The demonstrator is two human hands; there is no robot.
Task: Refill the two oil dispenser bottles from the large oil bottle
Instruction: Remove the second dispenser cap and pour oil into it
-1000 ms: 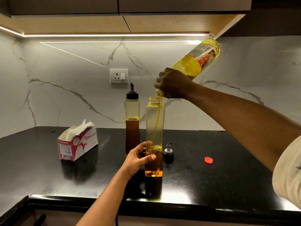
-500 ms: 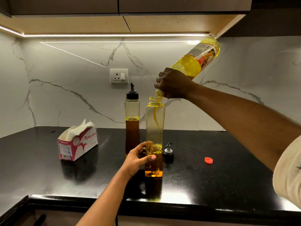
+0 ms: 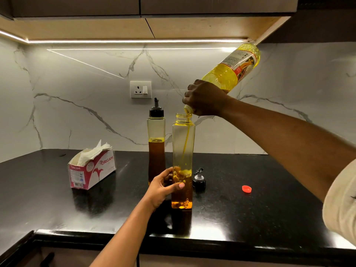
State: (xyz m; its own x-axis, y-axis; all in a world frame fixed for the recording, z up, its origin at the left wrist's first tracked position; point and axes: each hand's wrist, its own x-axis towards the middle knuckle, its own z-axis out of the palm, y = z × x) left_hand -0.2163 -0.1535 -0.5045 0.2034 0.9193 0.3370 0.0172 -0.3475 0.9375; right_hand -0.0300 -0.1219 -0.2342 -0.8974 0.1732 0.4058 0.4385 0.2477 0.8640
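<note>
While the black table (image 3: 269,209) gleamed below a marble wall (image 3: 77,112), the right hand (image 3: 206,99) gripped the tilted large oil bottle (image 3: 229,74), pouring into the uncapped dispenser bottle (image 3: 183,143) that the left hand (image 3: 163,187) clasped.

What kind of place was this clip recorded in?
Probably a home kitchen: a black countertop, a marble-look backsplash with a wall socket, and overhead cabinets.
</note>
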